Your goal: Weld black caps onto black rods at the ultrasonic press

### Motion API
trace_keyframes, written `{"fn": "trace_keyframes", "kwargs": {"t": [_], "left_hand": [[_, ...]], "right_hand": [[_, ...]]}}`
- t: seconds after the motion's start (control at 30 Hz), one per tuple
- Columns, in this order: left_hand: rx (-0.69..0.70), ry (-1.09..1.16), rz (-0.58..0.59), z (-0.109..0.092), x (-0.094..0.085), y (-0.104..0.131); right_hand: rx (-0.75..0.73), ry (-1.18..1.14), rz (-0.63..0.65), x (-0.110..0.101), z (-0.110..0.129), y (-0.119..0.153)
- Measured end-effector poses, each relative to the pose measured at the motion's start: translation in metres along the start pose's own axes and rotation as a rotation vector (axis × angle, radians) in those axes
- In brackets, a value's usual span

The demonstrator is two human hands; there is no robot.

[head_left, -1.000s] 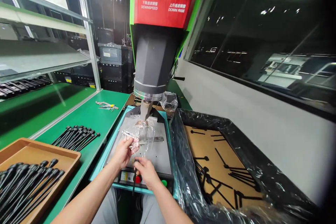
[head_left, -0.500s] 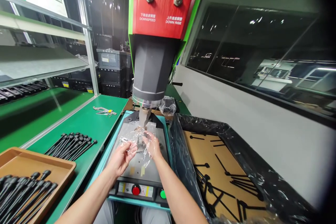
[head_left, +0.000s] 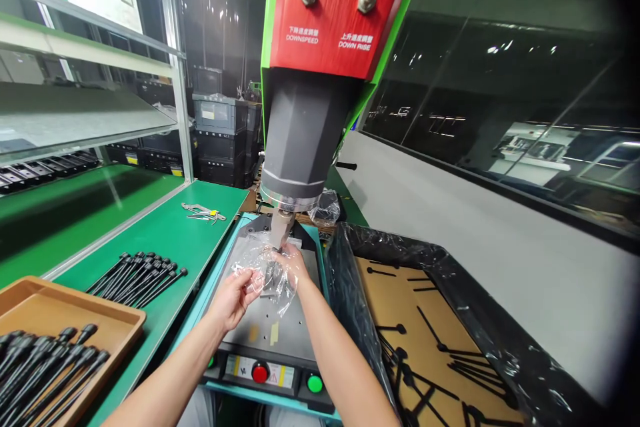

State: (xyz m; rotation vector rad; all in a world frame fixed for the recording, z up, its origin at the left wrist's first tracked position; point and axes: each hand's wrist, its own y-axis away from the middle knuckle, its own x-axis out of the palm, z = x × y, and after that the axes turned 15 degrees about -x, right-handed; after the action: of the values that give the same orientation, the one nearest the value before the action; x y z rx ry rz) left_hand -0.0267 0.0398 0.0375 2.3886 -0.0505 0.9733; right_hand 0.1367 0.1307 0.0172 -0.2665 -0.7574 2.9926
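Observation:
A crumpled piece of clear plastic film [head_left: 254, 253] is spread between my hands, over the machine's metal plate [head_left: 287, 333]. My left hand [head_left: 233, 301] pinches its near left side between thumb and fingers. My right hand [head_left: 295, 267] has its fingers closed on the film's right side, close beside the metal horn [head_left: 281, 228] that comes down from above. The film partly covers the horn's tip and a small fixture [head_left: 271, 273] under it. Whether anything lies inside the film, I cannot tell.
A red button [head_left: 260, 372] and green buttons [head_left: 315, 383] sit on the machine's front. On the left are a brown tray [head_left: 131, 320] of black rods, a pile of similar rods [head_left: 143, 277] and pliers [head_left: 203, 211]. A plastic-lined box [head_left: 415, 287] with black rods stands right.
The view has shifted slightly, so the machine appears further right. My right hand has moved a little up and closer to the horn with the film; my left keeps its pinch.

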Motion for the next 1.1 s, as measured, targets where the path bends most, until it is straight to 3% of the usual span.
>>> {"fn": "trace_keyframes", "kwargs": {"t": [0.27, 0.47, 0.7, 1.1], "left_hand": [[-0.007, -0.028, -0.013, -0.003, -0.011, -0.008], [0.001, -0.072, -0.040, 0.002, -0.018, -0.013], [0.029, -0.111, -0.053, 0.008, -0.023, -0.021], [0.028, -0.143, -0.097, 0.018, -0.040, -0.025]], "right_hand": [[-0.093, -0.083, 0.082, -0.014, -0.016, -0.006], [-0.034, -0.200, -0.028, -0.009, -0.020, 0.005], [0.239, -0.342, -0.248, -0.021, -0.029, 0.048], [0.360, -0.444, -0.270, -0.040, -0.023, 0.134]]}}
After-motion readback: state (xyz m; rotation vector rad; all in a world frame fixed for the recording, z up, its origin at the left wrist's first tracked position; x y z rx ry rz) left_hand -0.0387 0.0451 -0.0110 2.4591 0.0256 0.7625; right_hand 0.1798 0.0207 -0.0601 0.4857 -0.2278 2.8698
